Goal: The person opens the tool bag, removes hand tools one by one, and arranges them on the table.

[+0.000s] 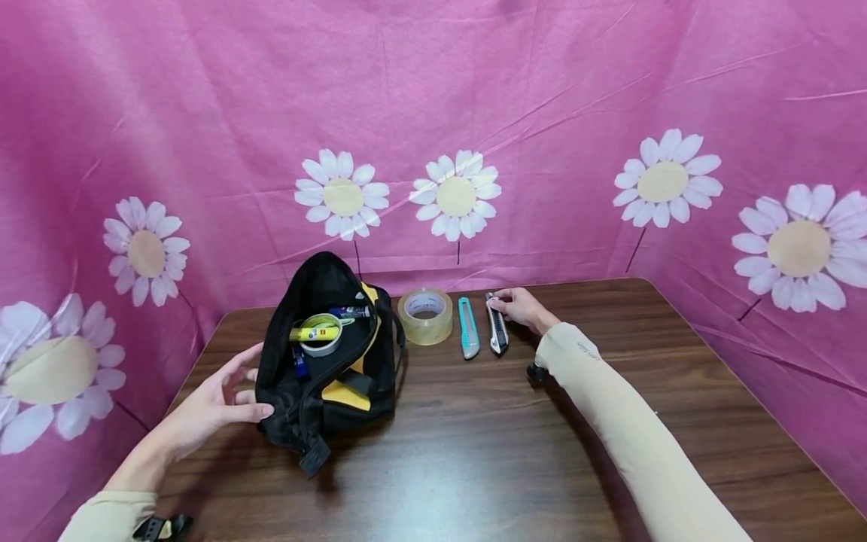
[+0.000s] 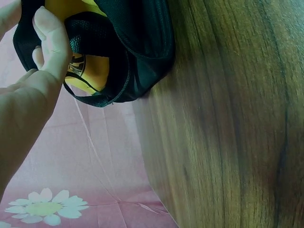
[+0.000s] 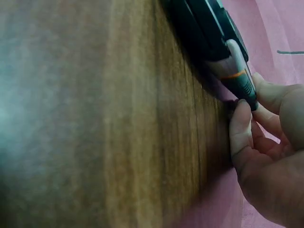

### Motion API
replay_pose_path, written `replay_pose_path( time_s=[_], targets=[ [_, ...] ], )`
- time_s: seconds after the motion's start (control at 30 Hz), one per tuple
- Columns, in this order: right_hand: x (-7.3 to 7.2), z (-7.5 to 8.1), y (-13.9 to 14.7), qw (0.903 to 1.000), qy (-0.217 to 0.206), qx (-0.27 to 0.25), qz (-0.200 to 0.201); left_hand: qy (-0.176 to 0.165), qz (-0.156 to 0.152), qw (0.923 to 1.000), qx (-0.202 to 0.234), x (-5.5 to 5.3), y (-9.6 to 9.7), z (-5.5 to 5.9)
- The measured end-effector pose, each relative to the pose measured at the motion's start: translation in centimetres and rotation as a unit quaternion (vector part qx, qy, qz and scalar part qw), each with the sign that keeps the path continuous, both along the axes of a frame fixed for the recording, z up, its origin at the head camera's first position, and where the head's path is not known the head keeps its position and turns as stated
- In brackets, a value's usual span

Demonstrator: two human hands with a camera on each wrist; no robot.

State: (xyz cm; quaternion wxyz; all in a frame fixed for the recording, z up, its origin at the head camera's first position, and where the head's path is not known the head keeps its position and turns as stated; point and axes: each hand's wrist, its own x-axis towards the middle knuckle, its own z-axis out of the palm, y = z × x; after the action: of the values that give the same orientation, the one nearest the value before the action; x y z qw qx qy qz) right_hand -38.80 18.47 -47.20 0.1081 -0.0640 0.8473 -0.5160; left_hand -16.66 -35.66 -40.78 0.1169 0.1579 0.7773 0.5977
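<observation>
A black and yellow fabric bag (image 1: 384, 376) sits open toward me on the left of the table. At its left rim, my left hand (image 1: 215, 397) holds the fabric, thumb in front and fingers on the outer side. Inside are a yellow stick (image 1: 315, 333), a tape roll (image 1: 327, 348) and two dark blue tubes. On the right, my right hand (image 1: 523, 309) pinches the far end of a black and white box cutter (image 1: 497, 331) between thumb and fingers. The right wrist view shows that cutter (image 3: 209, 40) tilted close over the wood, fingertips at its tapered end.
Left of the pinched cutter lies a teal box cutter (image 1: 468, 331). Between it and the bag stands a wide roll of clear packing tape (image 1: 433, 333). Behind the brown wooden table (image 1: 433, 467) hangs a pink cloth (image 1: 542, 90) printed with daisies.
</observation>
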Motion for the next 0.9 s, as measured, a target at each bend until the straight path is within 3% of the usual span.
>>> replay_pose_path(
  time_s=[0.5, 0.9],
  targets=[
    [-0.55, 0.03, -0.5, 0.9997, -0.006, 0.022, 0.006, -0.006, 0.004, 1.0, -0.004, -0.01, -0.13, -0.08],
    [0.1, -0.02, -0.65, 0.9994, -0.013, 0.008, -0.031, -0.011, 0.005, 0.9999, -0.002, -0.1, -0.21, -0.15]
  ],
)
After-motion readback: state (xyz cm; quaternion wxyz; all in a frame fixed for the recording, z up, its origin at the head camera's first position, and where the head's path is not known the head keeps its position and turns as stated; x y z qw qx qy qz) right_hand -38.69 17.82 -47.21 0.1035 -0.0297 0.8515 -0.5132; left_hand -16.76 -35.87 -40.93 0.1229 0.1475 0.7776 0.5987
